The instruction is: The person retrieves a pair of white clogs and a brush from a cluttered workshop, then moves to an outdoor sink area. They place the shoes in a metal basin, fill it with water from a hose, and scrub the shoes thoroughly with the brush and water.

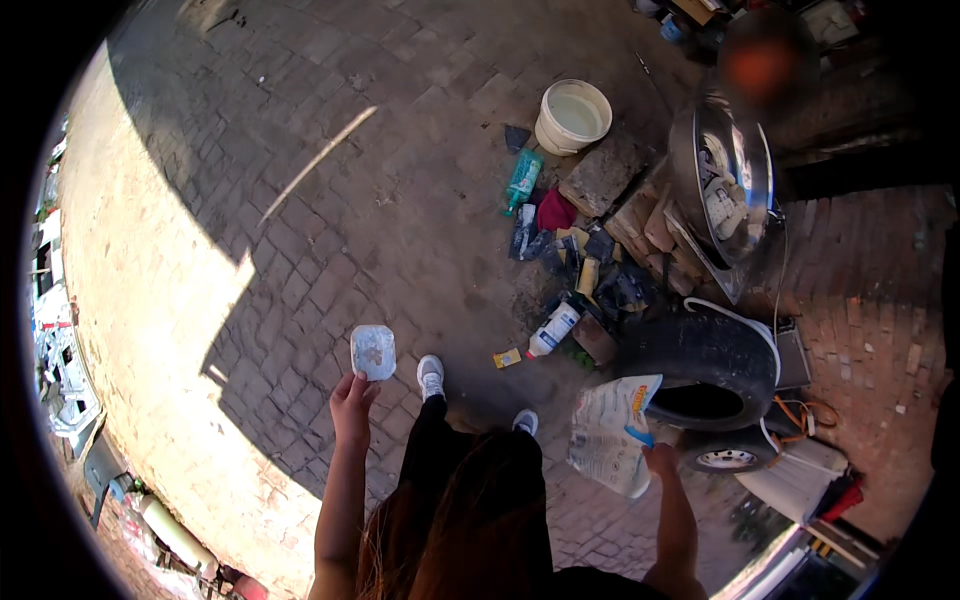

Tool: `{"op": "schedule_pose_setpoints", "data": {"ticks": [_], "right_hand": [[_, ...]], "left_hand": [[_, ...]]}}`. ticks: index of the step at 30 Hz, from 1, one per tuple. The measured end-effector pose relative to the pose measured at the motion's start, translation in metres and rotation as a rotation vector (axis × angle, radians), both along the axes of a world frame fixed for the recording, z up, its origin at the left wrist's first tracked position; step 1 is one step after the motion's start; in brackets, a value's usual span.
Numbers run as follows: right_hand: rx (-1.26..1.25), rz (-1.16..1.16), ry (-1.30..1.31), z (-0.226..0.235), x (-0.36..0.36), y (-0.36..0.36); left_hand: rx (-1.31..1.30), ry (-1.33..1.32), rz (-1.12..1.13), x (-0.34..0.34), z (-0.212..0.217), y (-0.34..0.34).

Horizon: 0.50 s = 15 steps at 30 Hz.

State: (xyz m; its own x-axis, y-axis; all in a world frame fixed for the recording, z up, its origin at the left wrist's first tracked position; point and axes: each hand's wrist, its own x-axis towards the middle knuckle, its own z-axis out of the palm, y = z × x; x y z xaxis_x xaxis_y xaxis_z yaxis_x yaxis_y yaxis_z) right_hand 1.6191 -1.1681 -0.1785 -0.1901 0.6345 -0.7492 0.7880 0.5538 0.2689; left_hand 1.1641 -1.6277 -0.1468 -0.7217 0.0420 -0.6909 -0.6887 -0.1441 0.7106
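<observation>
Both objects are off the ground, neither set down; further progress cannot be told. At 8 o'clock from the view's centre, the left hand [352,402] pinches the near edge of a shallow whitish tray [373,352]. Toward half past 4, the right hand [661,459] grips a printed bag [603,442], apparently with a blue item [638,436]; its fingers are indistinct.

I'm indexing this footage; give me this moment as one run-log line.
left hand: holding shallow pale tray | right hand: holding printed packaging | near right: black tire | farther: white bucket | ground: brick paving
</observation>
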Motion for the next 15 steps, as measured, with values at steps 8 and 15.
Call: {"op": "schedule_pose_setpoints", "data": {"ticks": [8, 15], "right_hand": [[0.069, -0.248, 0.485, -0.015, -0.176, 0.016], [0.048, -0.804, 0.719, -0.027, -0.372, 0.021]], "left_hand": [[0.072, 0.044, 0.042, -0.160, 0.049, 0.040], [0.120, 0.045, -0.047, -0.310, 0.062, 0.124]]}}
